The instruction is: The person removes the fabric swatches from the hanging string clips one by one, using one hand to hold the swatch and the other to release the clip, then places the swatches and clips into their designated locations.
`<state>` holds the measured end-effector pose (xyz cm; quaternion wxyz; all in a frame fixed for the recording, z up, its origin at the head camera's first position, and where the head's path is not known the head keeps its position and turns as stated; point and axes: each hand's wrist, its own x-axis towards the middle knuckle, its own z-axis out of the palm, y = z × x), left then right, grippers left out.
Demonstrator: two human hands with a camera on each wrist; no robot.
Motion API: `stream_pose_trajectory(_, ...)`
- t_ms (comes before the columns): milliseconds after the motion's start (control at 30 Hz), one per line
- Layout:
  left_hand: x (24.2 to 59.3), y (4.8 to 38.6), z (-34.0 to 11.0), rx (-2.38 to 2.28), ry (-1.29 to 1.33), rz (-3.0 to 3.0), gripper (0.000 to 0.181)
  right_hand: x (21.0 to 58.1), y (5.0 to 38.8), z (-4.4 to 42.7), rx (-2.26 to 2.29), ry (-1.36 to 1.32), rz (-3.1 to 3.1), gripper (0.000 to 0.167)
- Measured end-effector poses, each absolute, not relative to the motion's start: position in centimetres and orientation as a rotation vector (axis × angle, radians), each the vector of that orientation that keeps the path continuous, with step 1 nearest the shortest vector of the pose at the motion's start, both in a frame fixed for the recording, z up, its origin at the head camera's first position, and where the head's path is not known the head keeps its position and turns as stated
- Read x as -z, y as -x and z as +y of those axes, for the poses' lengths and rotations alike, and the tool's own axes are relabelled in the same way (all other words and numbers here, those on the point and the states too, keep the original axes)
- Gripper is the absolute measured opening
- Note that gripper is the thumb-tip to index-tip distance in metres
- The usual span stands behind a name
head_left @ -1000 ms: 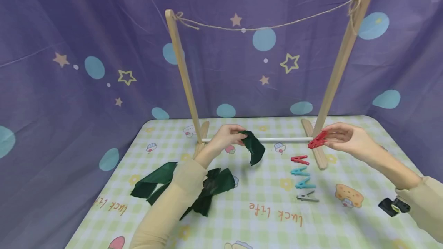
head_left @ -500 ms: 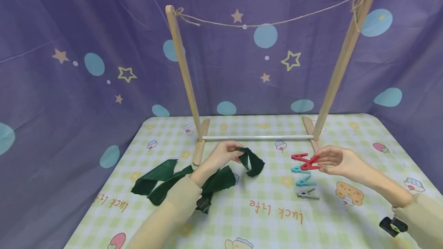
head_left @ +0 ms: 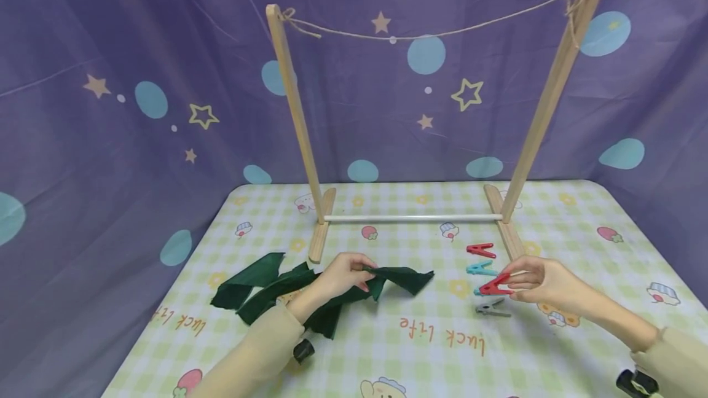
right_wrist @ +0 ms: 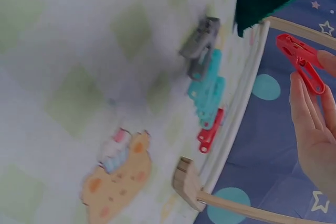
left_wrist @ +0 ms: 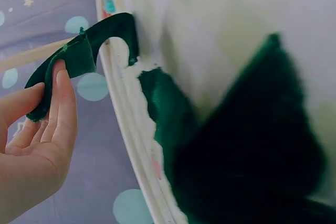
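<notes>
My left hand (head_left: 344,276) pinches a dark green cloth strip (head_left: 406,277) between thumb and fingers, just above the table; the strip's free end points right. In the left wrist view the cloth (left_wrist: 80,56) bends over the fingertips. Below and left of that hand lie more green cloth strips (head_left: 251,281), partly hidden by the forearm. My right hand (head_left: 547,281) pinches a red clothespin (right_wrist: 296,51) over the row at right. That row has another red clothespin (head_left: 480,250), a teal clothespin (head_left: 479,268), a second teal one mostly hidden, and a grey clothespin (head_left: 491,308).
A wooden frame stands at the back, with a left post (head_left: 295,115), a right post (head_left: 553,97) and a white rod (head_left: 412,218) low between them. A slack string (head_left: 381,36) joins the post tops. A checked cloth covers the table (head_left: 431,379).
Both hands have come down toward the table's front, the left with its green cloth strip and the right with its red clothespin. The strip's free end has swung out to the right.
</notes>
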<state>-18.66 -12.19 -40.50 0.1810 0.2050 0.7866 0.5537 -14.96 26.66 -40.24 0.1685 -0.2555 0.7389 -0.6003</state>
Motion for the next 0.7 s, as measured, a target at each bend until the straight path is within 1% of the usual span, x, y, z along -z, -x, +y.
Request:
stream_pose_trajectory(200,41.1,17.4,-13.0,-1.487,-0.499,2.254,0.017,41.5,14.3,26.7,1.731,0.696,2.005,0.029)
stream_pose_trajectory(533,42.2,16.1,-14.4,-1.417,-0.525,2.264,0.016,43.0,13.6,26.2,1.623,0.674,2.079,0.032)
stream_pose_trajectory(700,42.4,15.8,-15.0,-1.356,-0.512,2.281,0.016,43.2,13.1,26.0,1.547,0.518,2.150,0.037)
